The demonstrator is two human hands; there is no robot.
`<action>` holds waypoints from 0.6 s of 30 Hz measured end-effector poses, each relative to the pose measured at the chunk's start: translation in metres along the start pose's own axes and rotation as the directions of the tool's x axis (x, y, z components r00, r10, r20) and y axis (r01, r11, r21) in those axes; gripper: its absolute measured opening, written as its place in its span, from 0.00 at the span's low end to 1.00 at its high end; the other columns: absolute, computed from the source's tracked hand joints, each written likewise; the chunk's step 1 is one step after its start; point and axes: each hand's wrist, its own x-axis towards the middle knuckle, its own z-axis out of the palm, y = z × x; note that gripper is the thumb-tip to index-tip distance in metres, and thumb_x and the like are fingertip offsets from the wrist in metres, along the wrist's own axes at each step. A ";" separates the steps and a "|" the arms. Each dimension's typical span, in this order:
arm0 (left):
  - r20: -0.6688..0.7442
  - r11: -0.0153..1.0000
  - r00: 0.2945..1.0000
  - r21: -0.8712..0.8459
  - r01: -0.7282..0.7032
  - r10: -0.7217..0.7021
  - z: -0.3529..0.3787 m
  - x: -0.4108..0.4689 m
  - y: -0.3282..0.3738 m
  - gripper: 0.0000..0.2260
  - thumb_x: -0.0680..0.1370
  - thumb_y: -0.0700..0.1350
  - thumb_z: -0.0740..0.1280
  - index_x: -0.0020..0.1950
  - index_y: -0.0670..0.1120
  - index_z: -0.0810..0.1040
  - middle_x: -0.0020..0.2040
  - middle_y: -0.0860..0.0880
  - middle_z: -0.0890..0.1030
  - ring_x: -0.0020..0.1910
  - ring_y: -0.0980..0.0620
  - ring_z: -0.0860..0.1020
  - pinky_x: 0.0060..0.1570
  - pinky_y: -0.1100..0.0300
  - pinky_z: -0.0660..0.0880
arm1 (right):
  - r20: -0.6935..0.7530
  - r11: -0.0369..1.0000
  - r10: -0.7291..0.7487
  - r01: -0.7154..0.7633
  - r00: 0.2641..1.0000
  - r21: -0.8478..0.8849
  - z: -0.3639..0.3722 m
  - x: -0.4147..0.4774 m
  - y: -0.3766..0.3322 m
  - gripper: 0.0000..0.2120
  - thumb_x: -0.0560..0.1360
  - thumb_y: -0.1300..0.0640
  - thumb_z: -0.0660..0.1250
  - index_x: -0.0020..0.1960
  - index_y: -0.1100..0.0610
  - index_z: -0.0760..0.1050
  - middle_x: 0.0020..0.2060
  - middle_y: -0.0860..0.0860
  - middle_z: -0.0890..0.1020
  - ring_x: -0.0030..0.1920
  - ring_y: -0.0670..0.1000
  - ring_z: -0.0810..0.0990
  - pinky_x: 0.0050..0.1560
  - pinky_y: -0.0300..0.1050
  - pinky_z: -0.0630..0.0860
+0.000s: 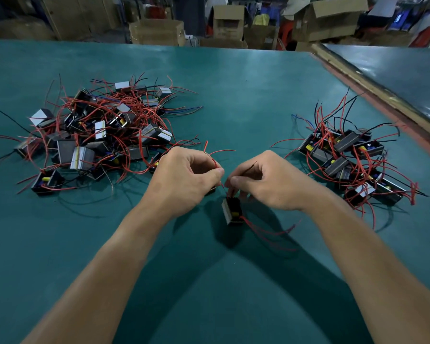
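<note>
A small black module [232,211] with a pale side face and red wires hangs just above the green table [246,95], in the middle of the view. My left hand [184,177] pinches a thin red wire [212,157] between thumb and forefinger, the wire curling up past the knuckles. My right hand [266,180] pinches the wires at the top of the module, its fingers curled over it. More red wires [266,228] trail from the module's lower end to the right.
A large tangled pile of similar modules [97,135] with red and black wires lies at the left. A smaller pile [353,160] lies at the right. The table's right edge [382,95] runs diagonally. Cardboard boxes [157,31] stand beyond the far edge.
</note>
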 end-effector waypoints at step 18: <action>0.184 0.938 0.977 -0.306 0.164 -0.110 -0.005 -0.005 0.017 0.08 0.71 0.45 0.75 0.47 0.43 0.82 0.42 0.38 0.84 0.36 0.48 0.79 0.40 0.59 0.78 | -0.115 0.869 0.148 -0.074 0.982 0.489 -0.007 0.001 0.000 0.09 0.81 0.66 0.62 0.48 0.62 0.80 0.33 0.50 0.85 0.28 0.46 0.81 0.32 0.37 0.80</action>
